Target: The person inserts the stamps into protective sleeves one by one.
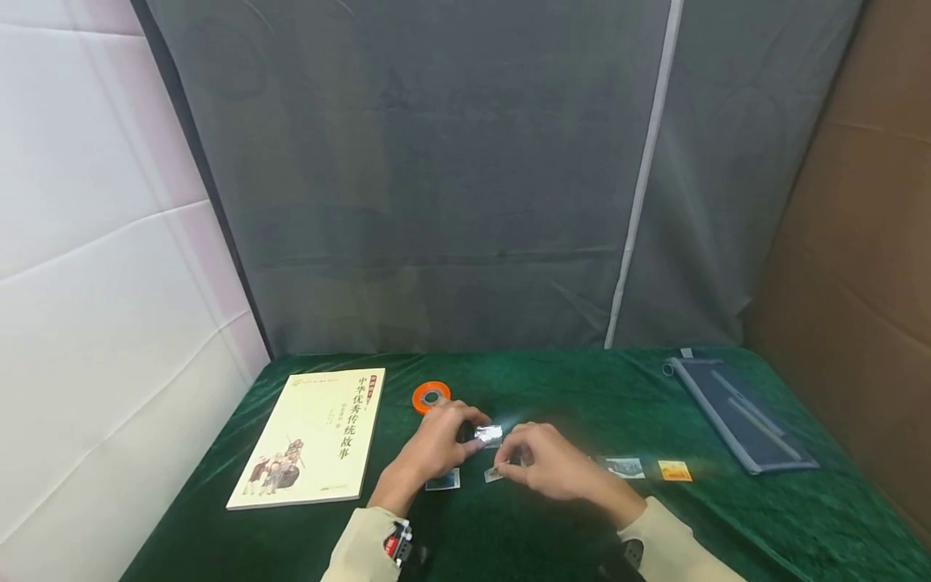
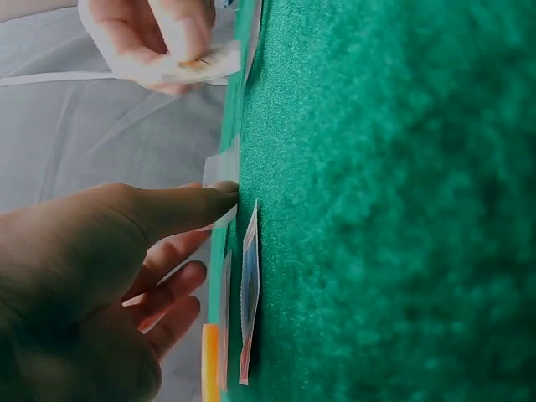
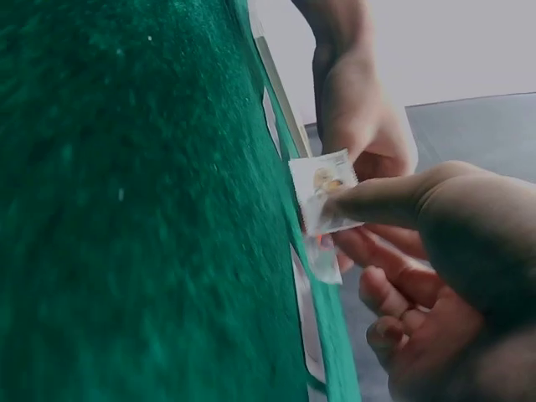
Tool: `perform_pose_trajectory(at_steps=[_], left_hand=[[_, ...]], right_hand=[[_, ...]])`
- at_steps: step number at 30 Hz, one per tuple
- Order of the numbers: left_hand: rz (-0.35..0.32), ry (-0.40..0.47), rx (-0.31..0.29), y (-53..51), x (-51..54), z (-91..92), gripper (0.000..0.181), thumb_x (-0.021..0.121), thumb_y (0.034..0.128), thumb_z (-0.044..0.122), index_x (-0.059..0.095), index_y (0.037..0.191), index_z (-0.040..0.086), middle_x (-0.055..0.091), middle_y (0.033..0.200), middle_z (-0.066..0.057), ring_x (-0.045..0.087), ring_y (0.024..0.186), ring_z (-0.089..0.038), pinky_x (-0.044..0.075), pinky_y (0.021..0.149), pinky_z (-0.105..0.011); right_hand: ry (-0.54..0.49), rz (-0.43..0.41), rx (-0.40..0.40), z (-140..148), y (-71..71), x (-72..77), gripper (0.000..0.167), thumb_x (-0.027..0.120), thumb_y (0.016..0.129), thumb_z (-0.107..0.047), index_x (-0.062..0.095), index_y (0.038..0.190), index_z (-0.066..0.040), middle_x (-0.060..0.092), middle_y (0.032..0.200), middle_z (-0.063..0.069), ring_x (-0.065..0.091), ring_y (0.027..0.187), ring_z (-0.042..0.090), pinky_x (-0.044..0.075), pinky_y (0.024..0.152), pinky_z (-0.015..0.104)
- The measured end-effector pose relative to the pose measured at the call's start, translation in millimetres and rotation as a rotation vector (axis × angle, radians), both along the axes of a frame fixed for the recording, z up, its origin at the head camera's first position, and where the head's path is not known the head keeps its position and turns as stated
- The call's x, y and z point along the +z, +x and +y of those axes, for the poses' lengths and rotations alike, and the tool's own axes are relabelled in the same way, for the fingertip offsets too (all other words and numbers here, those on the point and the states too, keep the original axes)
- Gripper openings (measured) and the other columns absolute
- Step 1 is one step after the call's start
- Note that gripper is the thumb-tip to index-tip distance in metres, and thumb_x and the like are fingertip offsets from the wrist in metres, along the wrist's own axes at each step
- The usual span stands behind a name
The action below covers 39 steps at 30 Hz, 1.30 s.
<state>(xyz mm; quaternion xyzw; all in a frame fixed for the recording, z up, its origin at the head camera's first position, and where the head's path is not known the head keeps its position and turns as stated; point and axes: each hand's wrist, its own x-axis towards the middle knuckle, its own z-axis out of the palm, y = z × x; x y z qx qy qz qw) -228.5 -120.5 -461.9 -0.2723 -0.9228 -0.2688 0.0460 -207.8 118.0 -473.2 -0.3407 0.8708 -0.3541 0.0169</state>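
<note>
My left hand (image 1: 440, 440) pinches a small clear plastic sleeve (image 2: 219, 172) between thumb and fingers, just above the green cloth. Glare whitens the sleeve in the head view. Facing it from the right, my right hand (image 1: 549, 461) grips a pale postage stamp (image 3: 320, 180) with a perforated edge, thumb lying over its printed picture. In the head view the stamp and sleeve are a short way apart. Below the left hand, another stamp with a blue picture (image 1: 444, 481) lies on the cloth.
A grey stamp (image 1: 625, 467) and a yellow-orange stamp (image 1: 675, 470) lie right of the right hand. An orange roll of tape (image 1: 422, 398) sits behind the left hand. A cream book (image 1: 313, 440) lies at left, a dark blue zip pouch (image 1: 742, 416) at far right.
</note>
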Motion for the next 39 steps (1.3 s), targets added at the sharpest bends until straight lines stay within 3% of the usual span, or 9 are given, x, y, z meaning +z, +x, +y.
perform_pose_trajectory(at_steps=[3, 6, 13, 17, 21, 24, 28, 32, 39], left_hand=[[-0.001, 0.009, 0.001, -0.5, -0.7, 1.6, 0.025, 0.086, 0.0933, 0.011, 0.082, 0.118, 0.013, 0.075, 0.106, -0.002, 0.067, 0.102, -0.022, 0.055, 0.095, -0.047], [-0.015, 0.037, -0.012, -2.0, -1.8, 3.4, 0.021, 0.083, 0.0956, 0.01, 0.082, 0.116, 0.014, 0.072, 0.099, 0.003, 0.065, 0.097, -0.018, 0.055, 0.093, -0.043], [-0.105, 0.192, -0.07, 1.2, 0.4, 7.2, 0.009, 0.078, 0.1019, 0.021, 0.082, 0.11, 0.021, 0.071, 0.098, 0.012, 0.067, 0.092, -0.006, 0.061, 0.089, -0.036], [-0.206, 0.278, -0.056, 7.0, 6.4, 10.3, 0.006, 0.077, 0.1027, 0.033, 0.079, 0.106, 0.028, 0.075, 0.099, 0.014, 0.071, 0.09, -0.006, 0.062, 0.086, -0.031], [-0.269, 0.335, -0.062, 11.7, 13.4, 12.5, 0.008, 0.076, 0.1032, 0.035, 0.079, 0.105, 0.028, 0.079, 0.097, 0.013, 0.074, 0.088, -0.007, 0.062, 0.082, -0.03], [-0.287, 0.354, -0.081, 13.3, 16.7, 13.6, 0.01, 0.076, 0.1037, 0.035, 0.081, 0.105, 0.026, 0.08, 0.097, 0.011, 0.076, 0.09, -0.01, 0.062, 0.084, -0.032], [-0.299, 0.375, -0.11, 13.5, 18.9, 14.5, 0.013, 0.074, 0.1047, 0.035, 0.082, 0.107, 0.024, 0.081, 0.1, 0.007, 0.077, 0.093, -0.013, 0.062, 0.086, -0.031], [-0.309, 0.401, -0.136, 13.9, 20.4, 15.3, 0.015, 0.074, 0.1051, 0.035, 0.082, 0.108, 0.023, 0.082, 0.102, 0.005, 0.077, 0.094, -0.01, 0.061, 0.087, -0.028], [-0.328, 0.424, -0.161, 15.5, 19.0, 16.3, 0.015, 0.074, 0.1052, 0.033, 0.082, 0.107, 0.021, 0.082, 0.1, 0.003, 0.078, 0.095, -0.021, 0.059, 0.085, -0.028]], right_hand=[[-0.056, -0.058, 0.031, 13.1, 1.2, 4.2, 0.004, 0.077, 0.103, -0.03, 0.081, 0.102, -0.03, 0.068, 0.089, -0.015, 0.055, 0.075, 0.003, 0.05, 0.069, 0.023], [-0.095, -0.123, 0.001, 29.1, 5.1, 7.3, 0.005, 0.073, 0.105, -0.036, 0.077, 0.107, -0.033, 0.072, 0.096, -0.013, 0.063, 0.081, 0.003, 0.054, 0.071, 0.025], [-0.175, -0.3, -0.037, 55.2, 12.4, 2.0, 0.014, 0.069, 0.108, -0.033, 0.072, 0.114, -0.021, 0.08, 0.1, 0.004, 0.073, 0.067, 0.016, 0.061, 0.061, 0.034], [-0.234, -0.218, -0.088, 58.3, 9.4, 3.9, 0.011, 0.071, 0.107, -0.031, 0.073, 0.113, -0.022, 0.081, 0.104, 0.004, 0.077, 0.078, 0.016, 0.063, 0.067, 0.033], [-0.31, -0.153, -0.159, 56.8, 6.6, 12.8, 0.009, 0.075, 0.104, -0.033, 0.074, 0.108, -0.025, 0.082, 0.105, 0.0, 0.081, 0.089, 0.026, 0.063, 0.071, 0.033], [-0.376, -0.172, -0.199, 56.9, 5.1, 17.1, 0.01, 0.077, 0.103, -0.034, 0.075, 0.106, -0.024, 0.083, 0.099, 0.001, 0.078, 0.077, 0.032, 0.061, 0.061, 0.035], [-0.437, -0.197, -0.197, 58.5, 2.8, 20.9, 0.01, 0.076, 0.104, -0.029, 0.075, 0.108, -0.02, 0.082, 0.097, 0.012, 0.066, 0.057, 0.022, 0.056, 0.052, 0.034], [-0.463, -0.203, -0.171, 59.8, 3.1, 24.0, 0.01, 0.074, 0.105, -0.026, 0.075, 0.111, -0.017, 0.076, 0.091, 0.026, 0.058, 0.051, 0.014, 0.051, 0.047, 0.033], [-0.425, -0.229, -0.155, 59.9, 6.8, 25.7, 0.011, 0.074, 0.105, -0.029, 0.075, 0.11, -0.019, 0.083, 0.1, 0.016, 0.058, 0.05, 0.016, 0.049, 0.045, 0.031]])
